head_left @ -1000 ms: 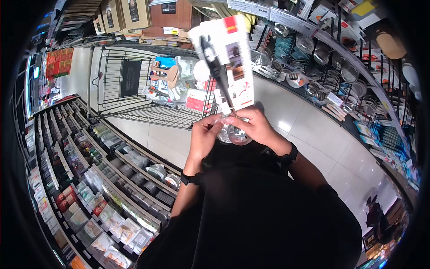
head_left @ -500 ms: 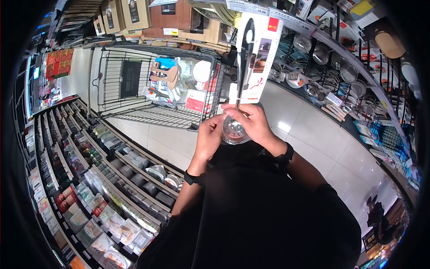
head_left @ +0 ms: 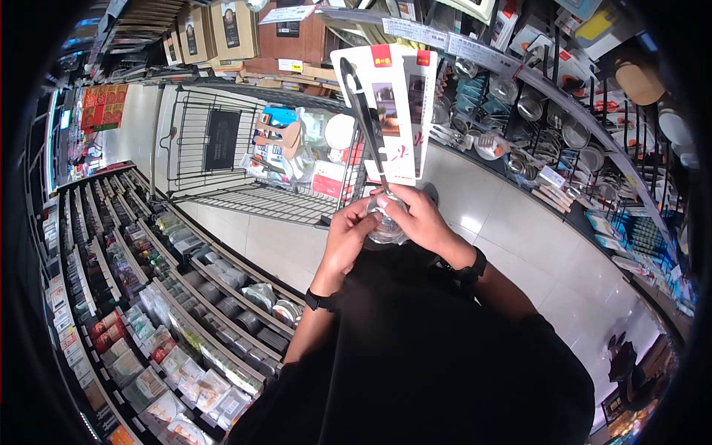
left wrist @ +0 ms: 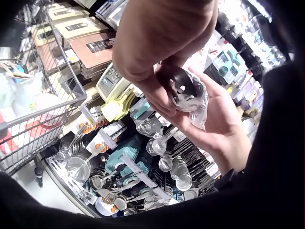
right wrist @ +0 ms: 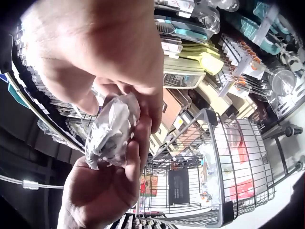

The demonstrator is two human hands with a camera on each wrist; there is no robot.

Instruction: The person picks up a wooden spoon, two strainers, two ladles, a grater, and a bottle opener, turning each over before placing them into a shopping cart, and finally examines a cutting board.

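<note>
A wrapped utensil with a dark handle (head_left: pixel 363 111) and a round perforated metal head (head_left: pixel 386 224) stands upright between both hands, handle upward. Behind the handle is a white printed card (head_left: pixel 391 122), with a second similar card (head_left: pixel 421 96) fanned out to its right. The left hand (head_left: pixel 345 236) grips the wrapped head from the left, its thumb on the plastic. From the right, the right hand (head_left: pixel 423 221) pinches the neck, thumb in front. Clear crinkled film around the perforated metal (left wrist: pixel 186 90) shows in the left wrist view, and crumpled film (right wrist: pixel 114 131) in the right wrist view.
A wire shopping cart (head_left: pixel 252 194) holding packaged goods and a wooden utensil (head_left: pixel 285 139) stands ahead to the left. Utensil racks (head_left: pixel 519 111) line the right, boxed boards (head_left: pixel 233 30) the far side, and shelves of small goods (head_left: pixel 185 297) the left. Tiled floor (head_left: pixel 512 259) lies between.
The utensil and card swung right, then tilted back left, and a second card now shows beside the first. The left thumb has moved onto the wrapped head. The view has shifted slightly.
</note>
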